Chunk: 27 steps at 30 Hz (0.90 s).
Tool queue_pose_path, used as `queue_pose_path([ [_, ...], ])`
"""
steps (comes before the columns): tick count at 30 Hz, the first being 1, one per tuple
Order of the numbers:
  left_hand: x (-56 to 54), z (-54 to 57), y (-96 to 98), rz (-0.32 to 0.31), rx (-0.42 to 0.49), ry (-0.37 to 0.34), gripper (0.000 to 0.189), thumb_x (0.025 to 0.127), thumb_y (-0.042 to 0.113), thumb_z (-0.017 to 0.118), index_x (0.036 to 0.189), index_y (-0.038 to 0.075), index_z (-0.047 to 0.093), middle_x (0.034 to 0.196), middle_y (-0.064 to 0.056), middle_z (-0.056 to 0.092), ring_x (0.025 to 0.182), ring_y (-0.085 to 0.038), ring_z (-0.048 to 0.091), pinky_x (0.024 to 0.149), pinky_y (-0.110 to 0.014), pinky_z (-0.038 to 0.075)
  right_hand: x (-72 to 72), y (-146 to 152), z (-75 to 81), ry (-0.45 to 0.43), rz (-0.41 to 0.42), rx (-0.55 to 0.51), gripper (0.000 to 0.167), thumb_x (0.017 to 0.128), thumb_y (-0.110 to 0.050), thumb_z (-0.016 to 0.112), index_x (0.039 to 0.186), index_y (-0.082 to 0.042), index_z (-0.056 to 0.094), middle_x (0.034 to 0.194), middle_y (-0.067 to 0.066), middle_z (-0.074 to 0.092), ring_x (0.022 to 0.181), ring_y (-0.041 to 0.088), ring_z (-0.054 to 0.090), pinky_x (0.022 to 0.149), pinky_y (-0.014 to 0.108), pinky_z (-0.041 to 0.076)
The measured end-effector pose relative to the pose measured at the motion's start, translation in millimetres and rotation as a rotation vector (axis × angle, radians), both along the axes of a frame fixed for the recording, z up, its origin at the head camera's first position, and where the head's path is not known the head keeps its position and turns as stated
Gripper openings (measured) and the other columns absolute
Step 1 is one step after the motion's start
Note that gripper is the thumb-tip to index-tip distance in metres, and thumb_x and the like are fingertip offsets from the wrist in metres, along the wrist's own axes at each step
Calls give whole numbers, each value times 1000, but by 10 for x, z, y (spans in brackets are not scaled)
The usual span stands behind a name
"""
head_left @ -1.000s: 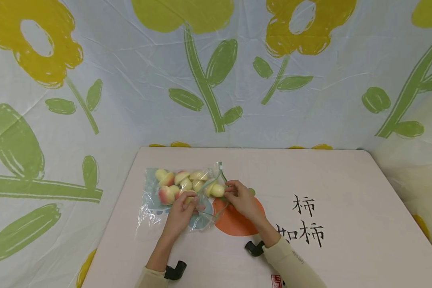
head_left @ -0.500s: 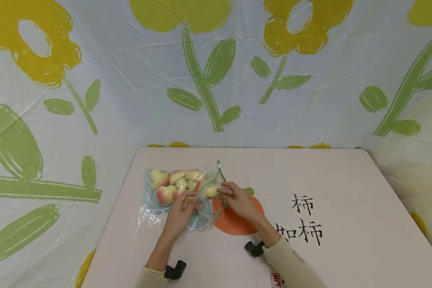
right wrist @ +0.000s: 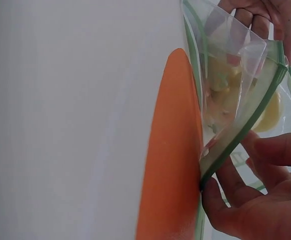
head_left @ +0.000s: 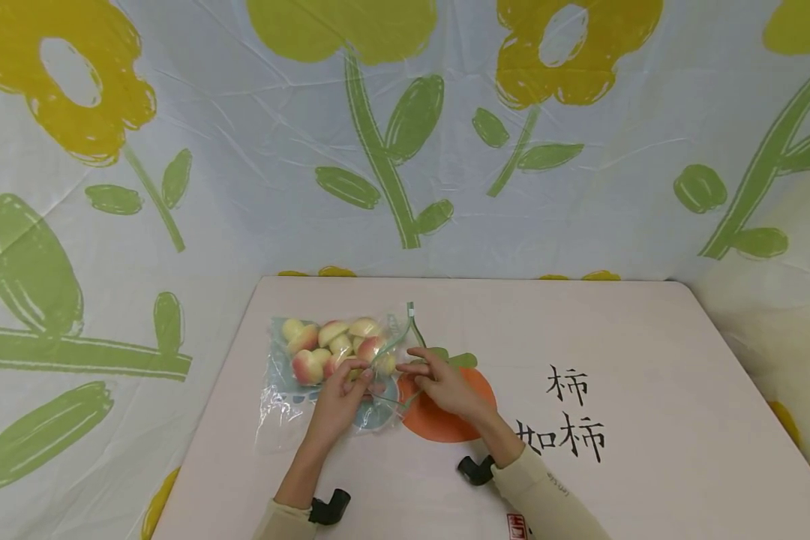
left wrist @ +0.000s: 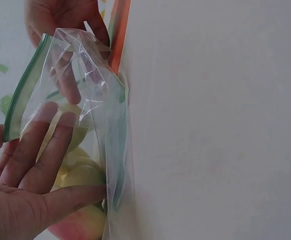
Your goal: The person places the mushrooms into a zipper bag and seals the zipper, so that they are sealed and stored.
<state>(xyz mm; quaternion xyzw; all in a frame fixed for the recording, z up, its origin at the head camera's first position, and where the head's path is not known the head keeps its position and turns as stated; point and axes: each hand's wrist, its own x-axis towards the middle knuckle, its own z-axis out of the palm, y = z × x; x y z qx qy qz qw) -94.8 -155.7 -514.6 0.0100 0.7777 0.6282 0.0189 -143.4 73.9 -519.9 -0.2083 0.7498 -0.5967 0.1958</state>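
Note:
A clear zip bag (head_left: 280, 375) with a green zip strip (right wrist: 245, 131) lies on the table, its mouth spread toward the right. Inside are several pale-yellow, red-blushed mushroom-shaped pieces (head_left: 309, 366). My left hand (head_left: 337, 394) holds the bag near its mouth; in the left wrist view its fingers (left wrist: 38, 145) show through the film. My right hand (head_left: 448, 386) reaches into the mouth with fingers extended, at a yellow piece (right wrist: 270, 112) just inside. In the left wrist view one right finger (left wrist: 69, 87) points down behind the film toward that piece.
The pale table (head_left: 648, 360) has an orange persimmon print (head_left: 445, 420) under the right hand and black characters (head_left: 580, 439) to the right. Black elbow-shaped fittings (head_left: 329, 508) sit at both wrists. A flower-printed curtain (head_left: 243, 150) rises behind the table.
My right hand has moved left, pushing a mushroom-shaped piece from the bag's mouth deeper inside; its fingers have straightened. My left hand has stayed on the bag.

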Motion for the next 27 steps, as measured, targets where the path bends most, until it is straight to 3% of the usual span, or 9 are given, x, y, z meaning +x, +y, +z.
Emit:
queue_pose_path([
  [8,5,0,-1,-5,-2,-19,35,101,34,61,123,8,59,86,-11,75,85,-24,73,86,-42,55,6,20,-14,-19,0,-29,49,103,7,43,150,7,31,135,24,58,121,35,59,96,35,47],
  [14,19,30,13,12,-19,-23,32,101,32,62,124,9,60,86,-10,75,87,-23,73,86,-41,52,22,44,19,-38,4,-35,49,103,7,43,150,6,31,134,29,56,118,40,60,100,50,47],
  [21,36,86,37,18,-30,-33,31,101,32,61,124,12,60,87,-8,76,88,-24,73,90,-49,51,12,84,6,-56,-1,-41,49,103,7,40,150,7,30,136,30,54,120,41,58,102,51,44],
  [27,38,129,56,4,-41,-1,31,101,27,62,126,10,59,93,-9,76,91,-24,72,88,-47,52,13,116,23,-64,-7,-46,49,102,8,38,150,7,29,136,30,53,121,42,57,105,52,41],
])
